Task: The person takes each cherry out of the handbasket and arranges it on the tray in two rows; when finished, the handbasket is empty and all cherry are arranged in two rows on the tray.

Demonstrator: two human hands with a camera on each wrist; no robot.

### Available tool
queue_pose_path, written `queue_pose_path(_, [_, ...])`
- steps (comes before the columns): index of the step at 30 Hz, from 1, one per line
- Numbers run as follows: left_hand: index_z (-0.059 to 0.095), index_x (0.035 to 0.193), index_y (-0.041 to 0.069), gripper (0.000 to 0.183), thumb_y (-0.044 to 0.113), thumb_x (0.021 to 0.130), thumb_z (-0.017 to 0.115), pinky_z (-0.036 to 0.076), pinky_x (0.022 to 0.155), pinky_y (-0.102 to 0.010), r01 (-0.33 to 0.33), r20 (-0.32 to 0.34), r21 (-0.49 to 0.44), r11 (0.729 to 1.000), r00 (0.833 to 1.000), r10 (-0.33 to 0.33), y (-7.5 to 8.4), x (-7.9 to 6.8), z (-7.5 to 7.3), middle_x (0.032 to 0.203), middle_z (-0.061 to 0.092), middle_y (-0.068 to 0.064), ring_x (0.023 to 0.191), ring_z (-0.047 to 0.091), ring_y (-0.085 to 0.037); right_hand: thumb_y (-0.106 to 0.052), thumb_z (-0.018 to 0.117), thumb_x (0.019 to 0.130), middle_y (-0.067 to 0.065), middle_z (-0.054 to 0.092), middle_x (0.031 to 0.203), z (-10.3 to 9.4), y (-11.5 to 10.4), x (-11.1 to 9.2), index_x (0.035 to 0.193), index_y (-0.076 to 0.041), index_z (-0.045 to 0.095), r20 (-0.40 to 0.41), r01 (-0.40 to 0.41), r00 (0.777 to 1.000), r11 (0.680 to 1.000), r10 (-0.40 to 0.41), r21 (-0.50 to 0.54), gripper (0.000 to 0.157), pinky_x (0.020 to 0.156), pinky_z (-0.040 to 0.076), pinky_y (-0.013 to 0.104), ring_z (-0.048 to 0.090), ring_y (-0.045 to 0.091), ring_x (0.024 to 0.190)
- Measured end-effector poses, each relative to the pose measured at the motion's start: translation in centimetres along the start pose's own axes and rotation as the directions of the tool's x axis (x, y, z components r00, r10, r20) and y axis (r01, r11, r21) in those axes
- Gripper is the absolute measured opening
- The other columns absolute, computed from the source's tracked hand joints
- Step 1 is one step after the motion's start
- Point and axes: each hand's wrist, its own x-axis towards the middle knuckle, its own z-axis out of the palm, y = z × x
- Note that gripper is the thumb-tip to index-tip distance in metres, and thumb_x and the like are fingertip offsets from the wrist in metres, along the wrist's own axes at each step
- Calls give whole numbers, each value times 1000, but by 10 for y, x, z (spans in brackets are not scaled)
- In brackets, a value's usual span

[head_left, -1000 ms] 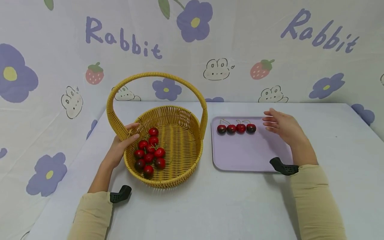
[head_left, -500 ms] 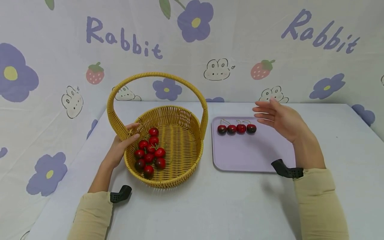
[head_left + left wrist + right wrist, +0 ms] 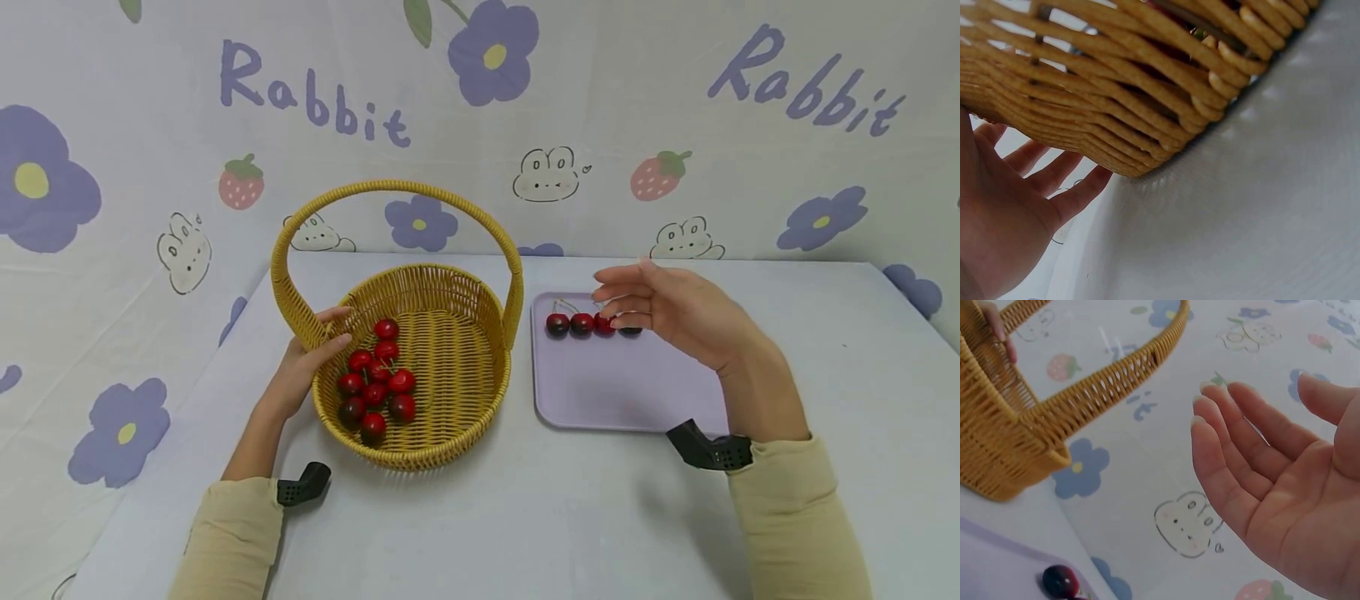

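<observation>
A yellow woven basket (image 3: 450, 375) with a tall arched handle stands left of centre. Several red cherries (image 3: 375, 393) lie in its left half. My left hand (image 3: 296, 375) grips the basket's left side by the handle's foot, thumb over the rim. In the left wrist view, the fingers (image 3: 1079, 190) press against the woven wall from outside. My right hand (image 3: 675, 317) hovers with nothing in it above the lilac tray (image 3: 615, 392), its fingers loosely extended. It partly covers a row of dark red cherries (image 3: 557, 325) along the tray's far edge.
The white table (image 3: 495, 525) reaches back to a printed cloth backdrop (image 3: 450, 150) with flowers and rabbits. The basket handle (image 3: 397, 187) arches high between the two hands. A black wrist mount (image 3: 708, 447) sits at my right cuff.
My right hand rises off the tray's right part, then moves left over the row of cherries. The left hand stays on the basket. The head view shifts slightly.
</observation>
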Motion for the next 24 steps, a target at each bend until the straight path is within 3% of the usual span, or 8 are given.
queue_pose_path(6, [39,140,1,52,22,95,55,22,109,-50,0,-2,4,1000,1000,0,0,0,0,148,33,-14,136,30,-30,-14,29,106,14,63,116,20,3,7,125,2,58,122,-9,992,997,18,-71,38,88,49,34,61,23,103])
queue_pose_path(15, [39,141,1,53,22,95,55,23,108,-50,7,-6,0,1000,1000,-7,0,-1,-1,147,34,-14,135,31,-30,-21,42,103,21,60,116,47,21,28,125,7,57,106,-205,969,966,223,-158,38,91,47,41,58,36,105])
queue_pose_path(20, [39,140,0,52,21,96,55,23,108,-50,2,-2,-4,1000,1000,-2,0,-1,-1,147,34,-15,136,30,-29,-23,44,103,24,59,120,65,30,44,127,9,54,166,-251,944,948,284,-197,41,92,46,40,58,35,106])
queue_pose_path(24, [38,141,0,52,21,96,55,23,108,-50,2,1,-9,1000,1000,-2,0,-1,-1,147,34,-15,135,31,-30,-23,46,102,18,60,120,80,38,58,128,3,56,208,-287,917,925,341,-249,38,93,46,39,57,33,109])
